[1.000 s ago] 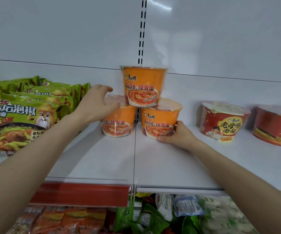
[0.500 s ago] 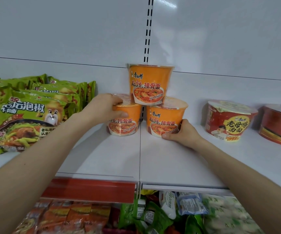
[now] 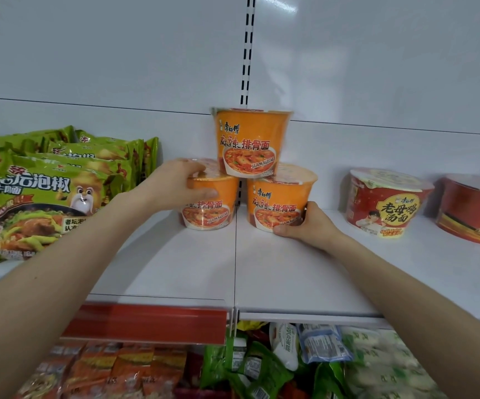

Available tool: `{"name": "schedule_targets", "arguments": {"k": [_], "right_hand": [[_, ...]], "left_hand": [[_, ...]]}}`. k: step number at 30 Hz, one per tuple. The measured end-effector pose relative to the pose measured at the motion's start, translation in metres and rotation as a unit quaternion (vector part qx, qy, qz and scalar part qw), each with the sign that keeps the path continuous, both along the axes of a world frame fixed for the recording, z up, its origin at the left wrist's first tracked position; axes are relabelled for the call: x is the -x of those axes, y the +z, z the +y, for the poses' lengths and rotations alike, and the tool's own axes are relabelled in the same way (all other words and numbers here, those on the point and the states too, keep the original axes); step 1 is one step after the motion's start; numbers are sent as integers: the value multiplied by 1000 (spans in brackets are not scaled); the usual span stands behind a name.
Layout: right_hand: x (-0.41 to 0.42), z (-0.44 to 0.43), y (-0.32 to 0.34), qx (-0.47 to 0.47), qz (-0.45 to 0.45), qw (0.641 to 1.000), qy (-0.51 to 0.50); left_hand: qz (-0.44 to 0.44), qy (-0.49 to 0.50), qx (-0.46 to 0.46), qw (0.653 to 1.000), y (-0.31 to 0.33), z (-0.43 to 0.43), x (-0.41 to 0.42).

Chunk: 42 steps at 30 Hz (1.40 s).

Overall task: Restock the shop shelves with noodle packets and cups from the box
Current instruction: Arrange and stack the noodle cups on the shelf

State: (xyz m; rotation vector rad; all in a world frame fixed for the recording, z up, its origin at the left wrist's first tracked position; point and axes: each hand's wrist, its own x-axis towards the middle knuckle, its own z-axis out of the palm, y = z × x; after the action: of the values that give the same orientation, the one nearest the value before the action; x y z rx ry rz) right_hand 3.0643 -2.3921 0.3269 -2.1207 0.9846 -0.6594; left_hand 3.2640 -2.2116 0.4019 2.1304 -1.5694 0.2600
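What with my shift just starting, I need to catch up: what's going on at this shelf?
A person is setting three orange cups in a pyramid on the shelf. The left hand grips the lower left cup by its rim, the right hand holds the lower right cup near its base, and the top cup rests across both. Green noodle packets lie to the left, red bowls stand to the right.

Right red bowl [image 3: 473, 208] cropped, lower-shelf packets [image 3: 112, 370] — blurred
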Motion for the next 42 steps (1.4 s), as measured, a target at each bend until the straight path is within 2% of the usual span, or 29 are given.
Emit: {"name": "schedule_targets", "arguments": {"k": [3, 6, 8, 14, 19, 34, 42], "right_hand": [[1, 1, -1, -6, -9, 1000, 4], [1, 1, -2, -5, -16, 1000, 6], [1, 1, -2, -5, -15, 1000, 5], [0, 0, -3, 1, -1, 1000, 4], [1, 0, -4, 7, 9, 1000, 0], [-1, 5, -3, -19, 0, 1000, -18], [3, 1, 0, -45, -5, 999, 23]], "left_hand": [[48, 17, 88, 995, 10, -1, 1], [32, 16, 208, 978, 32, -5, 7], [30, -18, 243, 969, 48, -9, 14], [23, -79, 188, 979, 65, -23, 29], [81, -88, 211, 970, 67, -25, 29], [79, -102, 226, 966, 66, -30, 27], [77, -99, 229, 965, 66, -33, 27]]}}
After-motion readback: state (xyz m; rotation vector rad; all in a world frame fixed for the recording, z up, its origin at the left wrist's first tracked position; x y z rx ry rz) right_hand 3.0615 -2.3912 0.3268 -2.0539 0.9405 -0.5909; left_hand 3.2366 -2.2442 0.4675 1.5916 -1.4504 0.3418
